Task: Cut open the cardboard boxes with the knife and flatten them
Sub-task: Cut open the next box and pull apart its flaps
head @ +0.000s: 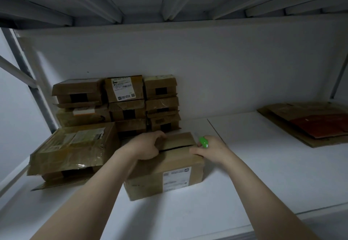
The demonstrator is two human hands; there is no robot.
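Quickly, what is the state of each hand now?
Left hand: closed, gripping the top flap of the box.
Right hand: closed, holding the green knife.

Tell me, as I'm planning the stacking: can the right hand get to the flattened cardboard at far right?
Probably yes: only bare shelf lies between the right hand and the flattened cardboard, though the hand holds the green knife.

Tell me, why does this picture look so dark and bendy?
Head view: dim bluish light; the wide lens bows the white shelf board; tape on the large brown cardboard box glints; the green-handled knife in the right hand is slightly blurred.
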